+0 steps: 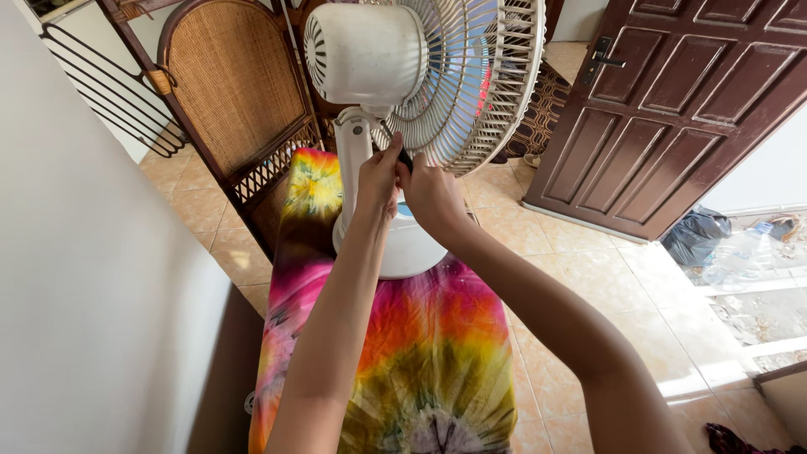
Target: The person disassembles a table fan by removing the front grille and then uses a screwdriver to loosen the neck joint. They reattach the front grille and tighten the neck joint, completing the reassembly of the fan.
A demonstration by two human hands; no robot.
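A white table fan [370,59] stands on a board draped with a bright tie-dye cloth [437,353]. Its round wire grille [479,76] faces away to the right, and the motor housing points toward me. Both hands reach up to the fan's neck just under the grille. My left hand [378,178] pinches at a small dark object [405,158], perhaps a tool handle or knob. My right hand [433,197] wraps around the same dark piece from the right. The fan's round base [403,252] shows below my hands, partly hidden by them.
A rattan chair back [231,84] leans behind the fan at the left. A pale wall [84,252] fills the left side. A dark brown panelled door [672,109] stands open at the right, with a black bag [693,235] beyond it. The floor is beige tile [588,277].
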